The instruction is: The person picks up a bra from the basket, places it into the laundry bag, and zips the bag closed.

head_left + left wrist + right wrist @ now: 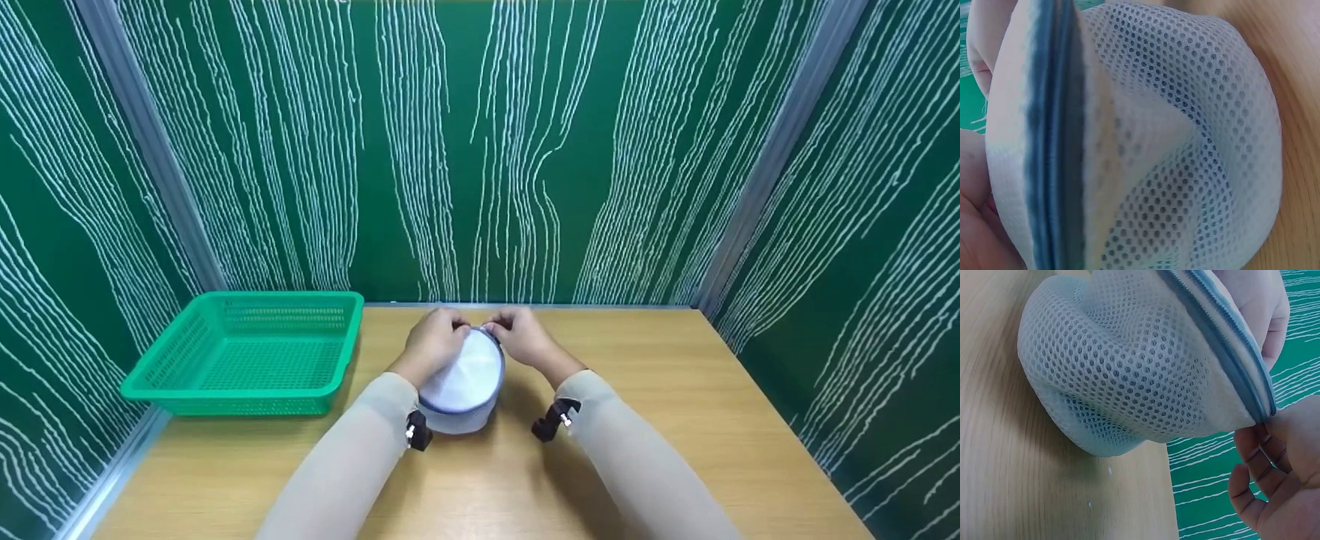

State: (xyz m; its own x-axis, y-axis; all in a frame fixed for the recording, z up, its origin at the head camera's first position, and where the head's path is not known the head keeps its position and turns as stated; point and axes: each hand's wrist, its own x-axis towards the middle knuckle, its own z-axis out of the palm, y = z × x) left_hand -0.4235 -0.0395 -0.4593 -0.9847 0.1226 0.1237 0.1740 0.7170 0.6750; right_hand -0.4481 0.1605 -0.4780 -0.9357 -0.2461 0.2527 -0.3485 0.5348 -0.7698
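A white mesh laundry bag (463,375), round with a blue-grey zipper around its top edge, sits tilted on the table between both hands. My left hand (437,341) holds the far left part of its rim, thumb and fingers bent at the edge. On the far right side, my right hand (523,337) pinches the rim between thumb and forefinger. The right wrist view shows that pinch at the end of the zipper (1224,343), with the other fingers loosely bent. Soft dents crease the bag's mesh wall (1185,129) in the left wrist view.
A green plastic basket (341,375) with perforated walls stands on the left of the wooden table (660,435). Green panels (465,150) with white wavy lines enclose the back and both sides. Each forearm wears a black wrist mount (555,420).
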